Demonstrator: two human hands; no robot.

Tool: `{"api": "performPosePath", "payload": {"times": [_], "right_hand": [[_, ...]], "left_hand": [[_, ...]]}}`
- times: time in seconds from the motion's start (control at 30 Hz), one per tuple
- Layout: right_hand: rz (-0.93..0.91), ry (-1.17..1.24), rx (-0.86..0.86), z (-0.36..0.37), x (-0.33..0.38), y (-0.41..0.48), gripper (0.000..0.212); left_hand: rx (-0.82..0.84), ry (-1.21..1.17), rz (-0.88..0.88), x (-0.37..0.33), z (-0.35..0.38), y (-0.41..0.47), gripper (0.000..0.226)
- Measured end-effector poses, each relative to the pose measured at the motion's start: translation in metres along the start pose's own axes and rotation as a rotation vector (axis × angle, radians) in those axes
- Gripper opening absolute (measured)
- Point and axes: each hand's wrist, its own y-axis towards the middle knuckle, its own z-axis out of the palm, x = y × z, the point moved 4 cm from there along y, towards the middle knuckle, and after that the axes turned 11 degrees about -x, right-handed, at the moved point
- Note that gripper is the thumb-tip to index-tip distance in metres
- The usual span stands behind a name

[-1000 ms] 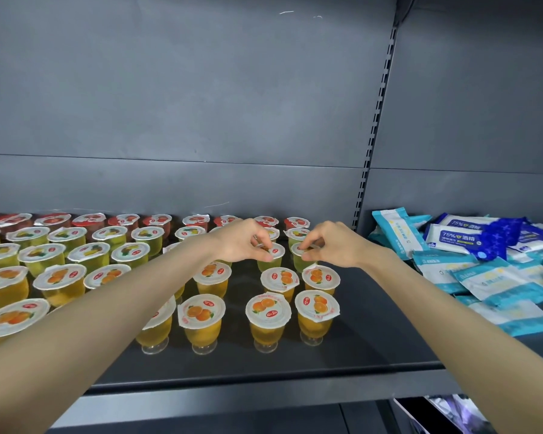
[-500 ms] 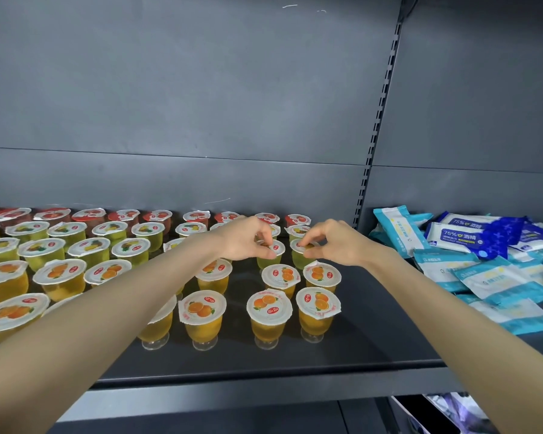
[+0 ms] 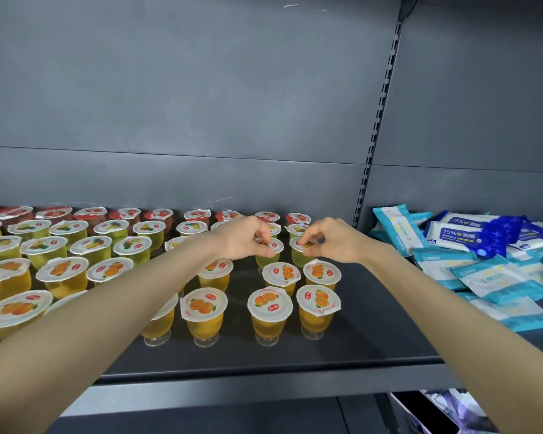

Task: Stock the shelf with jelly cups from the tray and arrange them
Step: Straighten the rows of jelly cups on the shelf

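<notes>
Left hand: pinches rim of green jelly cup, left of wipe packs.
Right hand: pinches neighbour cup, nearer the packs.
Handling: likely light, thin-walled, tippy; grip the rim.

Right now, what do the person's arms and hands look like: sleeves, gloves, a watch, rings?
The left arm and right arm are bare to the frame's edge, no sleeve in view. The left hand and right hand are ungloved; no watch, bracelet or ring shows.

The left hand pinches the left green cup, the right hand the right green cup.
</notes>
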Motion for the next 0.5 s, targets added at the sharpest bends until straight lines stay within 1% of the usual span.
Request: {"api": "performPosePath", "payload": {"times": [0.17, 0.3, 0.4, 0.5], "right_hand": [[-0.004, -0.038, -0.017, -0.004, 0.005, -0.003, 0.024], [-0.006, -0.024, -0.113, -0.013, 0.01, -0.019, 0.037], [-0.03, -0.003, -0.142, -0.018, 0.015, -0.036, 0.045], [-0.028, 0.0, -0.111, -0.019, 0.015, -0.051, 0.043]], "left_hand": [[-0.012, 0.065, 0.02, -0.008, -0.008, -0.006, 0.032], [-0.073, 0.076, 0.075, -0.022, -0.015, -0.021, 0.038], [-0.016, 0.035, 0.137, -0.035, -0.012, -0.038, 0.039], [0.071, -0.009, 0.163, -0.045, -0.008, -0.048, 0.039]]}}
